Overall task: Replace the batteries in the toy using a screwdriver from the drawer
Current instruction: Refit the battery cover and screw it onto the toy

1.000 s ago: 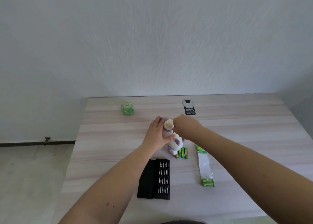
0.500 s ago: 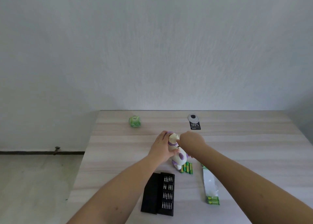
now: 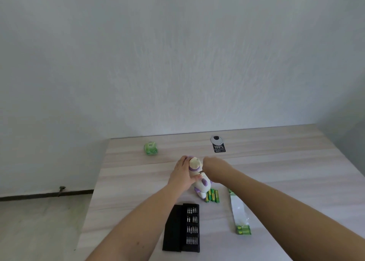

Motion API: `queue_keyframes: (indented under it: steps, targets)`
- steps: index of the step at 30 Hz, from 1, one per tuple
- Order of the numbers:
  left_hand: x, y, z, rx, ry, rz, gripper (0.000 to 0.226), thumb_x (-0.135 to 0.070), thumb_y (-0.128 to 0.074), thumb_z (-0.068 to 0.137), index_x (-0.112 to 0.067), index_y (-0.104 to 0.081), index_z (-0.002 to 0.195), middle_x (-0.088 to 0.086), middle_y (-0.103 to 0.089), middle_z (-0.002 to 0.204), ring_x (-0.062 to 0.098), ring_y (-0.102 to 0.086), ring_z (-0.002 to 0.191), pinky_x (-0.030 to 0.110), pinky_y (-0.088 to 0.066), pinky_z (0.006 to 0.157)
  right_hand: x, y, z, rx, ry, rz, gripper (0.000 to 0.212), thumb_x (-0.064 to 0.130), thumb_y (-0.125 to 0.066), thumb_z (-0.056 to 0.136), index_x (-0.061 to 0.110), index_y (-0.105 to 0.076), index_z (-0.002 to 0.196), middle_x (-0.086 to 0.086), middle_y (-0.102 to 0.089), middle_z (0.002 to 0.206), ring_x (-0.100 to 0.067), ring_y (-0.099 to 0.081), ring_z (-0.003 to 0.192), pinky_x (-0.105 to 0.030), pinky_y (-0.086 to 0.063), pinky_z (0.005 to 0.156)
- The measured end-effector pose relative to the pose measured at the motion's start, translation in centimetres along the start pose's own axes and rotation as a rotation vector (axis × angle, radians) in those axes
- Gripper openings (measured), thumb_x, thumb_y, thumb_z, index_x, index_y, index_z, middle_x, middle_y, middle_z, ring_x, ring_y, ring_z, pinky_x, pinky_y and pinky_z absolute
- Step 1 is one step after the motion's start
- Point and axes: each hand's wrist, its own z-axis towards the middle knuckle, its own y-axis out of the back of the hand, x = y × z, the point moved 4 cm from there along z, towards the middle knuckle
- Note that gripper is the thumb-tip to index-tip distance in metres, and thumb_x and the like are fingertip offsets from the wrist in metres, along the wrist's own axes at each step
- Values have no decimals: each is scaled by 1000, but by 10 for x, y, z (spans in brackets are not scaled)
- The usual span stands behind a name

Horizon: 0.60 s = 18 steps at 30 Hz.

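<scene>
A white toy animal [image 3: 201,183] with purple spots and a cream head stands tilted on the wooden table [image 3: 276,162]. My left hand [image 3: 180,172] grips its neck and body from the left. Curled at the toy's right side, my right hand [image 3: 214,167] holds a thin screwdriver; only its dark tip [image 3: 200,171] shows, touching the toy's back. Three green batteries [image 3: 212,195] lie just right of the toy's feet. An open black screwdriver bit case [image 3: 185,227] lies nearer to me.
A torn battery pack [image 3: 240,213] with green ends lies at the right. A green crumpled ball [image 3: 151,148] and a black and white tag [image 3: 218,145] sit near the table's far edge by the wall. Floor lies beyond the table's left edge.
The view has tilted upward, so the table sits lower in the frame. Both hands stay at the toy; my right hand has shifted slightly right of its head.
</scene>
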Motion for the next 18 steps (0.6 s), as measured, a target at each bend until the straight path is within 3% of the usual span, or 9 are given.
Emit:
queue_keyframes:
  steps: [3,5,7,10,14,18]
  targets:
    - [0,0,-1,-5,-4,-9,79,-48,-73,73,-27,-38,140,-6,-31,147,15,-32,137,32,-33,110,4,7,-6,29,56,51,24,7,-56,90,1,-53,112,-14,-61,117,-25,-54,90,-31,-43,80]
    - [-1,1,-2,-10,-1,-17,77,-45,-74,74,-29,-38,140,-7,-30,148,13,-31,138,30,-33,109,7,8,-12,67,64,17,15,8,-58,89,6,-53,103,-15,-62,116,-28,-59,98,-33,-45,86]
    - [1,-1,-4,-14,7,-16,77,-45,-74,74,-31,-37,140,-8,-29,150,11,-30,139,33,-34,110,4,8,-14,2,9,82,14,9,-49,92,7,-55,105,-13,-64,114,-29,-60,102,-33,-46,83]
    - [3,-3,-5,-22,4,-8,83,-49,-72,74,-29,-32,143,-7,-29,152,13,-28,141,35,-33,113,-11,3,-15,-134,-85,361,25,17,-38,97,12,-58,111,-8,-66,104,-25,-61,93,-31,-45,75]
    - [3,-6,-8,-49,34,-32,92,-47,-74,74,-22,-26,148,-2,-30,152,16,-28,141,28,-22,115,-28,-8,-28,-143,-152,975,28,15,-34,99,13,-60,109,-1,-65,79,-13,-56,63,-22,-43,56]
    - [1,-3,-10,-51,95,-86,89,-44,-76,73,-22,-30,146,-2,-33,149,18,-31,138,36,-27,116,-32,-14,-43,-112,-124,1345,28,14,-35,102,13,-58,116,-4,-62,83,-12,-53,65,-22,-44,56]
